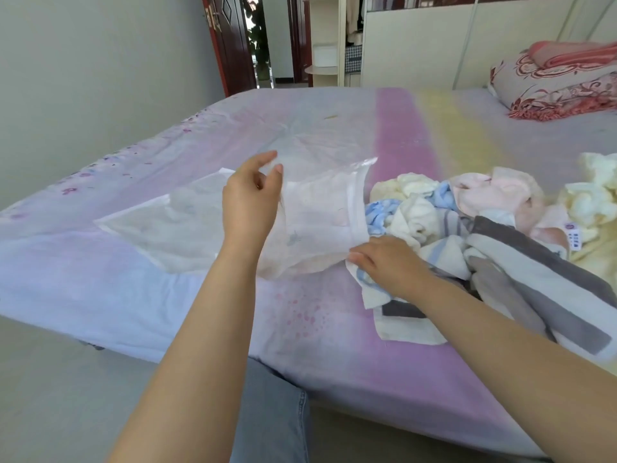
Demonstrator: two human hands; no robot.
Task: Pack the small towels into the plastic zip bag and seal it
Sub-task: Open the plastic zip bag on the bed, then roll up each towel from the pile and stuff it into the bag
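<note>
Hands work at the mouth of a large clear plastic zip bag (310, 225) lying on a bed covered with a pastel lilac, pink and yellow sheet (400, 128). The left hand (250, 202) is raised over the bag's upper layer, thumb and fingers loosely spread, the fingertips touching or nearly touching the thin film; whether they actually pinch it cannot be told. The right hand (384, 265) lies lower and to the right of the left, at the near corner of the bag's white zip strip (359, 208), its fingers curled onto a white and blue striped small towel (370, 289) right at the opening (how firmly it grips is hidden under the palm). Inside the bag, left of the left hand, a pale towel (187, 208) shows dimly through the plastic. Just beyond the right hand, touching the bag's mouth, sits a heap of small towels (450, 208) in cream, blue, white and pink. A larger grey and white striped towel (541, 289) spreads to the right of the right forearm. Far beyond the heap, a folded red-patterned quilt (561, 78) rests at the bed's far corner.
</note>
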